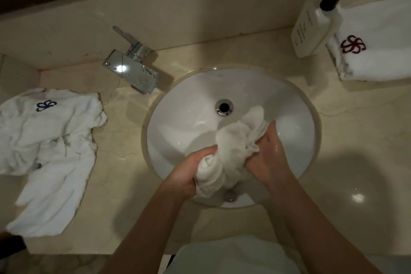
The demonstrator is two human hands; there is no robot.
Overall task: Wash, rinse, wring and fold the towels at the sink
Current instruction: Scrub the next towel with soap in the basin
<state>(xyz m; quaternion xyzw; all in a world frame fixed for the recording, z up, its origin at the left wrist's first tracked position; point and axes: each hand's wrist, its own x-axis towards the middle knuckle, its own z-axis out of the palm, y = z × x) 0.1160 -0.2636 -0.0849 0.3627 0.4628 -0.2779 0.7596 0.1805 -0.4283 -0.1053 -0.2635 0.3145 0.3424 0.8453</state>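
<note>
**Wringing the towel over the basin**

Nearest the person, both forearms reach in over the counter point(333, 140); the left hand point(189, 171) grips the near, rolled end of the towel point(231, 151), fingers curled round it; the right hand point(269, 151) clamps the bunched far part, thumb side up. The hands sit close together with only cloth between them; the towel hangs inside the sink point(182, 122), above the near wall, its loose tip reaching toward the drain point(224, 107).

Procedure, as judged from this position: the step appears to be wringing. Twist the two ends in opposite senses; keep the roll tight and low so water falls into the bowl, not onto the counter; shift the grips along the cloth and repeat until dripping stops.

Further off: a crumpled towel with a blue logo point(46, 140) lies left of the sink, probably awaiting treatment; the tap point(133, 66) shows no visible flow; at the far right a folded towel point(378, 46) lies beside the soap bottle point(315, 26), marking where the finished one likely goes.
</note>
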